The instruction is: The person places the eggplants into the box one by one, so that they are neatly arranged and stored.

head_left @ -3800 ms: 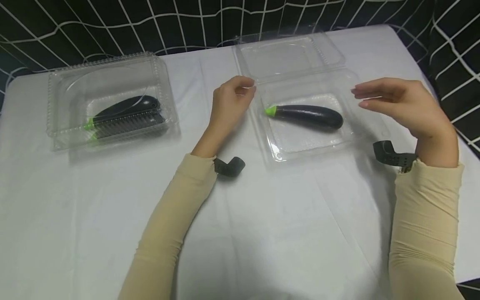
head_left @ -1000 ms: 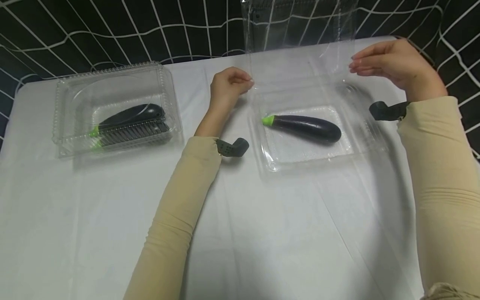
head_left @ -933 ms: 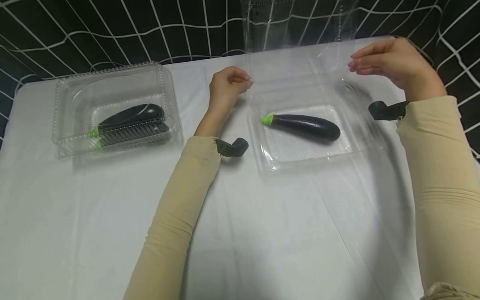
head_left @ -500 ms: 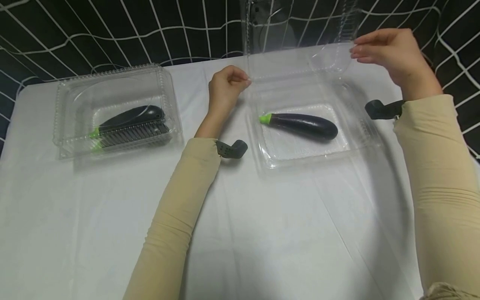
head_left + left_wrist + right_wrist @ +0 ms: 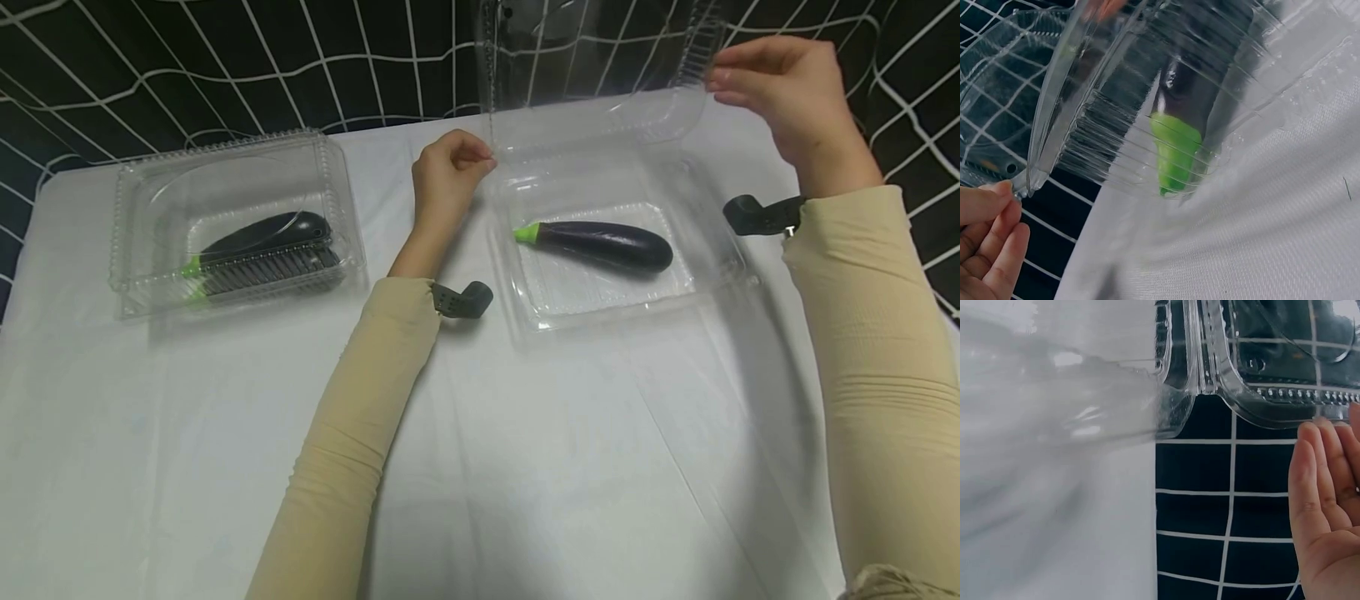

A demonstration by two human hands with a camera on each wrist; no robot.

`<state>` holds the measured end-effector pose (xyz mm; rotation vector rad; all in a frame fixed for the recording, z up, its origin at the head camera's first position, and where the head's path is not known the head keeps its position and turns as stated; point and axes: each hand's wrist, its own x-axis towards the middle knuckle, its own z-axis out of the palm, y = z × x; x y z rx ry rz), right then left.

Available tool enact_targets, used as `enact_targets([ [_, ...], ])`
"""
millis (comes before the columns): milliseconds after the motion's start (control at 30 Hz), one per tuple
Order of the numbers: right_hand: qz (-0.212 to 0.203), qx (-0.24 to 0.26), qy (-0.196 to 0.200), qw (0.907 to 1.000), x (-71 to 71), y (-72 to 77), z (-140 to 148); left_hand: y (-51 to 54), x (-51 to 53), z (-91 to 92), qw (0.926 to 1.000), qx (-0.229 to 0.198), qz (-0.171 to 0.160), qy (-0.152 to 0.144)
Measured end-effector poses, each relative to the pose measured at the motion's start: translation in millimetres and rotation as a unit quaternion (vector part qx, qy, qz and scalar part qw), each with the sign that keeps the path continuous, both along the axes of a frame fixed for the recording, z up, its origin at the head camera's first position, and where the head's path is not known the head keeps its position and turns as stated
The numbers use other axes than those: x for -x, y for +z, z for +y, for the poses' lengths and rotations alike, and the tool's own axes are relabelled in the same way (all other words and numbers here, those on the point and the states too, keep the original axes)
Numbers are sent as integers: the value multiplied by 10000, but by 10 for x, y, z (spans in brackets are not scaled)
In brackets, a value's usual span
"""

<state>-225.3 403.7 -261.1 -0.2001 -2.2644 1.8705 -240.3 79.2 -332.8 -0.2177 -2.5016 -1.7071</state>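
Observation:
A purple eggplant (image 5: 609, 245) with a bright green stem end lies in the base of a clear plastic clamshell container (image 5: 600, 315). The container's lid (image 5: 585, 62) stands raised behind the base, against the netting. At the back left corner, near the hinge, my left hand (image 5: 448, 179) pinches the container's edge between thumb and fingertips, as the left wrist view also shows. My right hand (image 5: 798, 100) holds the right edge of the raised lid by its fingertips. In the right wrist view the fingers (image 5: 1325, 481) are nearly straight at the lid's rim.
To the left sits a closed clear clamshell container (image 5: 225, 179) with a dark eggplant (image 5: 262, 235) inside, partly blurred by the ribbed wall. A white cloth covers the table (image 5: 525, 467). Dark fabric with white netting (image 5: 375, 62) rises along the back and right edges.
The lid, lying back nearly flat at first, has swung up with my right hand, which rose and went back. The container has shifted slightly left. My left hand stays at the corner.

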Motion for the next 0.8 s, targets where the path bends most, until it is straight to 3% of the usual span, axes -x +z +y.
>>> enact_targets([
  [333,204,488,-318,9981,10,66,-41,15,-7,1,9999,13,146,-17],
  [567,649,520,-348,9959,20,133,-67,15,-5,-7,9997,102,241,23],
  [800,1078,933,-282,9894,37,196,-103,17,-5,-14,9994,76,331,48],
])
